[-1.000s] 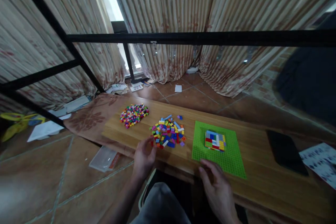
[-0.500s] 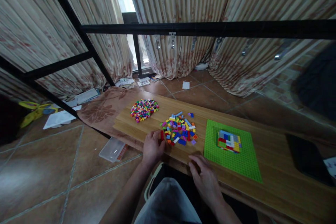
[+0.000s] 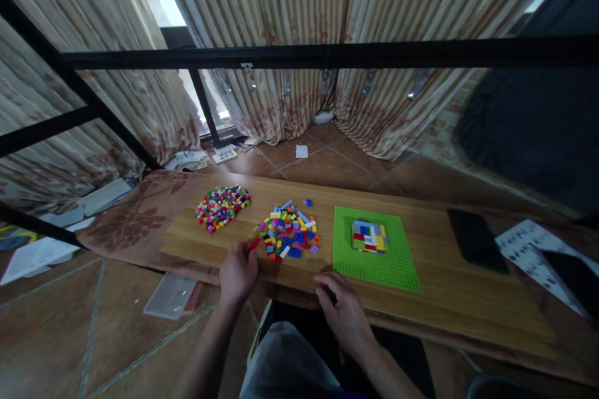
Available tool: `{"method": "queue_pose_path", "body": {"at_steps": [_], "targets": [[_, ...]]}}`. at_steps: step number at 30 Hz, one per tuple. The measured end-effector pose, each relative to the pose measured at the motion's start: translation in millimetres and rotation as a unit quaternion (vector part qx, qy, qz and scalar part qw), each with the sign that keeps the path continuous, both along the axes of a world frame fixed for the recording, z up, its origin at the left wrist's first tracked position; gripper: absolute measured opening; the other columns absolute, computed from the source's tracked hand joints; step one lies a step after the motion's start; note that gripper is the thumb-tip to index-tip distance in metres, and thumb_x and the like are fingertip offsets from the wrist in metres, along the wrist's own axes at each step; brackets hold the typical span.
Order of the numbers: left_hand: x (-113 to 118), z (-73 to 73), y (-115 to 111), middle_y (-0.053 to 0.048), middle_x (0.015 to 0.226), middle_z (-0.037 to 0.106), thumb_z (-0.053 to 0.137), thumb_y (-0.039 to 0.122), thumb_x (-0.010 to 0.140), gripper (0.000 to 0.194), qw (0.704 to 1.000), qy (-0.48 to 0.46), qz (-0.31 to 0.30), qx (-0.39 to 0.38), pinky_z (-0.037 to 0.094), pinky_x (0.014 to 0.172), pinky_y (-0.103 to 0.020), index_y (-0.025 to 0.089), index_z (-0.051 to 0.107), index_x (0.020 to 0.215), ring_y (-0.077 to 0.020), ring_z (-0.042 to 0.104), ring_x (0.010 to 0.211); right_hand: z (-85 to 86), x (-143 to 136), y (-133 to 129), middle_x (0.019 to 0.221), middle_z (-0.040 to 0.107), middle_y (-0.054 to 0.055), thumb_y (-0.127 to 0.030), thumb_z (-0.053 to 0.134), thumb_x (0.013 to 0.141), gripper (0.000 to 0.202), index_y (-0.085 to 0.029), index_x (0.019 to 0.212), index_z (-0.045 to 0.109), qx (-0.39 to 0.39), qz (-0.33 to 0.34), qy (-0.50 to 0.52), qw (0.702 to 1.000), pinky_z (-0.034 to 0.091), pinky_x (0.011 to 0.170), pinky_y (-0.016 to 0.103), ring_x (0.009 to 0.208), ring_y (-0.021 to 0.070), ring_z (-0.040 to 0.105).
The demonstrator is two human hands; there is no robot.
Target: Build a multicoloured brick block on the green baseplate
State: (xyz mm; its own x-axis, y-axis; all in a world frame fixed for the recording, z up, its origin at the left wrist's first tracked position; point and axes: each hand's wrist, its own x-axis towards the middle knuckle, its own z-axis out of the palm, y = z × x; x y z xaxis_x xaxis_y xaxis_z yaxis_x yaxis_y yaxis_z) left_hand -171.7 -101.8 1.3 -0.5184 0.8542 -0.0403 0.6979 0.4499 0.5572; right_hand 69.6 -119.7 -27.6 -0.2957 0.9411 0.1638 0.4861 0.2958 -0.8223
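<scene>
The left hand grasps a slim red plastic brick between thumb and fingers, beside a loose multicoloured plastic brick pile on the brown wooden tabletop. The right hand, fingers loosely curled and thumb parted, is near the square green studded baseplate.

One View, From the Head, Forward and Down

The camera sits on the person's head, above a grey-clothed knee. It faces forward and also downward across the long brown wooden surface, which lies near and crosses the lower half. Farther away, striped beige curtains with reddish flowers fill much of the upper part.
</scene>
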Motion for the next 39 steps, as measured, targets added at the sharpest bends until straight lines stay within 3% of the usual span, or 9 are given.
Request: {"method": "queue_pose_path", "body": {"at_steps": [3, 7, 10, 14, 21, 26, 34, 39], "targets": [[11.8, 2.0, -2.2, -0.006, 0.088, 0.069, 0.055, 0.035, 0.08, 0.024, 0.983, -0.171, -0.01, 0.059, 0.046, 0.073, -0.031, 0.017, 0.063, 0.093, -0.0219, 0.064, 0.082, 5.0, 7.2, -0.2, 0.101, 0.065, 0.004, -0.02, 0.049, 0.089, 0.022, -0.024, 0.106, 0.062, -0.01, -0.022, 0.008, 1.0, 0.051, 0.083, 0.033, 0.092, 0.0179, 0.062], [62.1, 4.6, -9.7, -0.004, 0.086, 0.07, 0.067, 0.038, 0.07, 0.031, 0.918, -0.385, -0.047, 0.087, 0.048, 0.073, -0.028, 0.015, 0.066, 0.091, -0.0193, 0.064, 0.08, 15.7, 15.6, 3.1, 0.11, 0.064, 0.005, -0.025, 0.057, 0.085, 0.037, -0.024, 0.122, 0.055, 0.005, -0.046, 0.006, 0.999, 0.052, 0.087, 0.036, 0.098, 0.0193, 0.061], [104.6, 7.8, -14.6, -0.004, 0.086, 0.071, 0.07, 0.035, 0.069, 0.029, 0.877, -0.471, -0.07, 0.062, 0.049, 0.074, -0.028, 0.016, 0.069, 0.09, -0.0187, 0.064, 0.082, 21.4, 23.9, 6.8, 0.117, 0.063, 0.006, -0.024, 0.063, 0.081, 0.052, -0.025, 0.131, 0.049, 0.036, -0.05, -0.016, 0.998, 0.05, 0.094, 0.041, 0.108, 0.022, 0.059], [137.8, 6.9, -10.6, -0.004, 0.086, 0.071, 0.07, 0.03, 0.069, 0.023, 0.841, -0.532, -0.089, 0.031, 0.049, 0.076, -0.028, 0.016, 0.069, 0.088, -0.0185, 0.065, 0.083, 22.5, 40.4, 11.1, 0.119, 0.064, 0.006, -0.021, 0.061, 0.082, 0.047, -0.026, 0.127, 0.053, 0.059, -0.051, -0.046, 0.996, 0.049, 0.096, 0.044, 0.111, 0.0234, 0.058], [162.8, -1.6, 8.0, -0.003, 0.084, 0.07, 0.069, 0.022, 0.068, 0.019, 0.84, -0.529, -0.116, 0.032, 0.048, 0.072, -0.026, 0.016, 0.069, 0.087, -0.0162, 0.063, 0.078, 19.6, 65.3, 21.2, 0.121, 0.061, 0.008, -0.019, 0.063, 0.08, 0.05, -0.024, 0.129, 0.052, 0.092, -0.055, -0.084, 0.991, 0.049, 0.096, 0.046, 0.114, 0.0255, 0.056], [178.4, 1.0, 29.0, -0.003, 0.081, 0.069, 0.066, 0.021, 0.07, 0.014, 0.85, -0.502, -0.151, 0.061, 0.049, 0.075, -0.027, 0.016, 0.068, 0.084, -0.0152, 0.062, 0.076, 25.7, 83.8, 47.0, 0.121, 0.058, 0.009, -0.028, 0.064, 0.082, 0.045, -0.026, 0.126, 0.056, 0.149, -0.054, -0.106, 0.982, 0.049, 0.095, 0.046, 0.113, 0.0258, 0.054], [173.2, 4.3, 69.9, -0.007, 0.094, 0.069, 0.059, 0.027, 0.08, 0.023, 0.934, -0.302, -0.162, 0.103, 0.049, 0.075, -0.03, 0.017, 0.066, 0.099, -0.0183, 0.064, 0.083, 26.4, 111.9, 107.3, 0.138, 0.045, 0.012, -0.046, 0.065, 0.08, 0.045, -0.025, 0.12, 0.063, 0.152, -0.087, -0.169, 0.97, 0.039, 0.102, 0.054, 0.126, 0.033, 0.041], [171.9, 0.6, 89.5, -0.008, 0.104, 0.067, 0.06, 0.023, 0.079, 0.026, 0.951, -0.202, -0.206, 0.114, 0.048, 0.089, -0.037, 0.018, 0.065, 0.104, -0.0222, 0.061, 0.1, 20.1, 117.6, 118.6, 0.143, 0.04, 0.011, -0.044, 0.063, 0.081, 0.045, -0.026, 0.121, 0.062, 0.125, -0.07, -0.188, 0.972, 0.037, 0.103, 0.056, 0.131, 0.0342, 0.037]]}}
